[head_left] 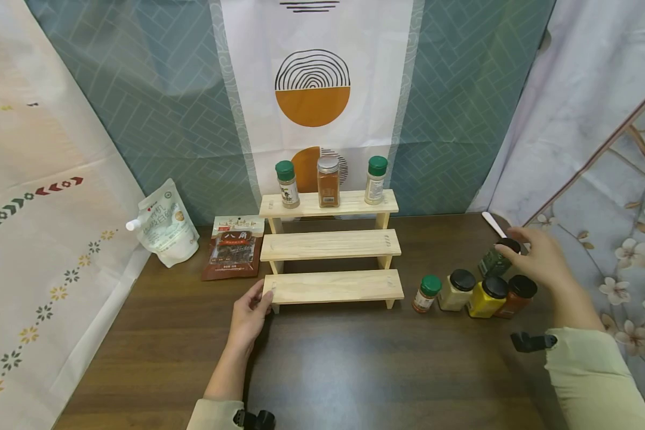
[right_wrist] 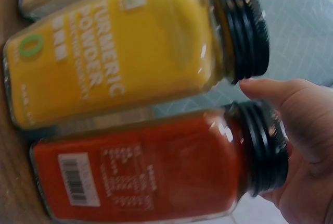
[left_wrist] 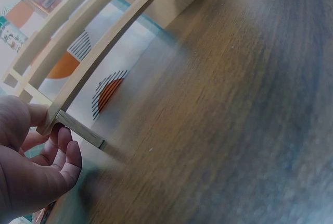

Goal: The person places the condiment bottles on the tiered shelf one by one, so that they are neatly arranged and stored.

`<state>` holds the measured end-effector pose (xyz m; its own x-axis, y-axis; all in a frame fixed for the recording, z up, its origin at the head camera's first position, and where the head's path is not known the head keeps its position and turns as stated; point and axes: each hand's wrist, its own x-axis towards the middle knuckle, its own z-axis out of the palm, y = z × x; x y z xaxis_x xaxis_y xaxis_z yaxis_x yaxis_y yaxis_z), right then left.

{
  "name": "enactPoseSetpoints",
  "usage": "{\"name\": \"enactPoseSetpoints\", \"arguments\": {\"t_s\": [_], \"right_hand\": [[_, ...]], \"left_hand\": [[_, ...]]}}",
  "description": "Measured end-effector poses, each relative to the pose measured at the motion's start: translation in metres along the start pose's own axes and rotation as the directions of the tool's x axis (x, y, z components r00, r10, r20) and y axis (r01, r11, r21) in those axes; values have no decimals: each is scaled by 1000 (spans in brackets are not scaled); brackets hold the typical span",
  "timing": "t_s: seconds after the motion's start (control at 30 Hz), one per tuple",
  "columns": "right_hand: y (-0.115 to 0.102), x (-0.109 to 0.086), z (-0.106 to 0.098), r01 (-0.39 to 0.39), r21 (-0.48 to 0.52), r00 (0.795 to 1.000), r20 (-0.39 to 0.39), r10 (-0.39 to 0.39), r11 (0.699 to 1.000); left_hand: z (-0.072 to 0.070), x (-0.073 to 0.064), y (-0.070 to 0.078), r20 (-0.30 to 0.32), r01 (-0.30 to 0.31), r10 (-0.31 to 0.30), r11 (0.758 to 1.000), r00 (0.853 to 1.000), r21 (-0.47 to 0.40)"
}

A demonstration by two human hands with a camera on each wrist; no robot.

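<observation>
A three-step wooden shelf rack [head_left: 330,286] stands mid-table. My left hand [head_left: 249,313] holds the left end of its lowest step; in the left wrist view, the thumb lies over the board's end [left_wrist: 49,117] and the fingers curl beneath. At the right, my right hand [head_left: 540,257] grips the black lid of a jar of dark green herbs [head_left: 494,263], thumb and fingers around it. In front of that hand stand a turmeric powder jar [right_wrist: 114,52] and a red-orange spice jar [right_wrist: 140,169], both black-lidded. The herb jar is hidden in the right wrist view.
On the top step stand two green-capped shakers [head_left: 287,185] [head_left: 375,181] and a silver-capped brown spice jar [head_left: 328,184]. A small green-capped bottle [head_left: 427,294] and a pale powder jar [head_left: 456,291] adjoin the turmeric. Left are a white spouted pouch [head_left: 168,227], a brown star-anise packet [head_left: 233,248]; a white-handled utensil [head_left: 493,224] lies far right.
</observation>
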<state>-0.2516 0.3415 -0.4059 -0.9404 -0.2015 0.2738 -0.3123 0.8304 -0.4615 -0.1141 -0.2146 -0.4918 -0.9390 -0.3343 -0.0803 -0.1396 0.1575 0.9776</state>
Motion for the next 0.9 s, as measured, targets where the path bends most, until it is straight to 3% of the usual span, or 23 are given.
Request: {"name": "enactPoseSetpoints", "arguments": {"t_s": [0.37,0.73,0.9], "right_hand": [[12,-2,5,-20,-38,999,42,21,999],[16,1,4,-56,-54,995,82,61,997],[18,1,7,-47,-55,997,56,50,997]], "left_hand": [[-3,-2,6,19,6,-6,1000,1000,-6],[-2,2,-2,13,6,-6,1000,1000,-3],[-3,2,-2,14,6,-5,1000,1000,-10]]}}
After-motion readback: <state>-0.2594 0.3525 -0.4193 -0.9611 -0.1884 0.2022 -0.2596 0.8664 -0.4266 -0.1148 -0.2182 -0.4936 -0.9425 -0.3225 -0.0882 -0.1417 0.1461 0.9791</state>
